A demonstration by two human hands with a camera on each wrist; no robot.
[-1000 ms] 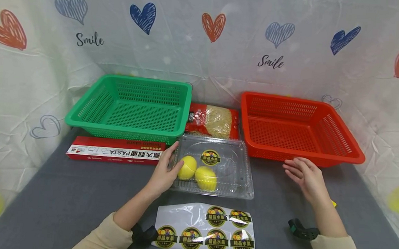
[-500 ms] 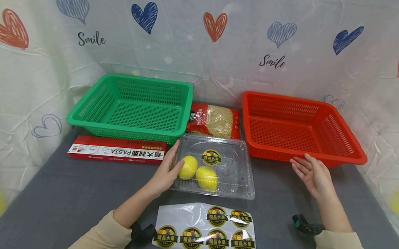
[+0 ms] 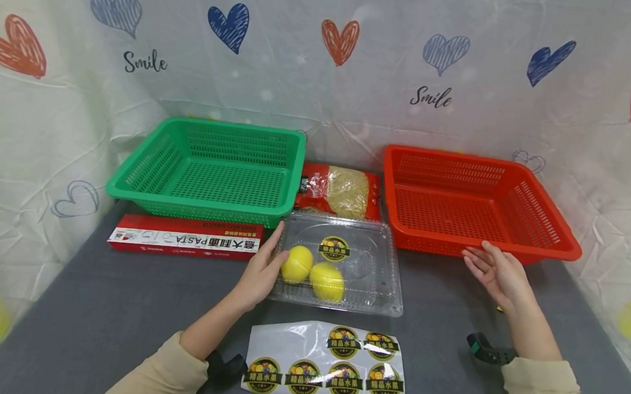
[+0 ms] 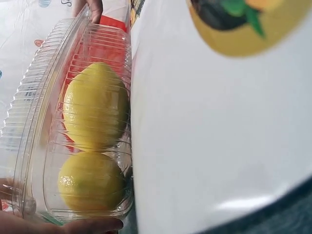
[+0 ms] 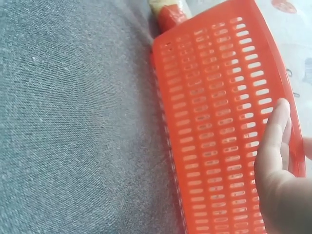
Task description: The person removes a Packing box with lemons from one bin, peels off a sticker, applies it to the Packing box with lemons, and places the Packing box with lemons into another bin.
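Observation:
A clear plastic clamshell box [image 3: 367,280] stands mid-table, its lid down and a round fruit sticker [image 3: 334,248] on top. Inside lie two lemons [image 3: 327,281]. My left hand [image 3: 257,275] touches the box's left side, thumb and fingers spread and fairly straight. In the left wrist view, its fingertips [image 4: 95,224] show at the near end of the box. My right hand [image 3: 502,277] is at the front rim of the red basket [image 3: 550,253], fingers extended. The right wrist view has the thumb [image 5: 276,129] along the perforated wall; whether it presses there is unclear.
A green basket [image 3: 199,204] stands at the back left, with a red pasta box [image 3: 185,237] before it. Between the baskets lies a red noodle bag [image 3: 343,191]. A sheet of round stickers [image 3: 324,362] lies at the front. A patterned curtain [image 3: 280,66] hangs behind.
My right hand has moved slightly right and forward, up to the red basket's rim. My left hand stays at the box, and the box and baskets keep their places.

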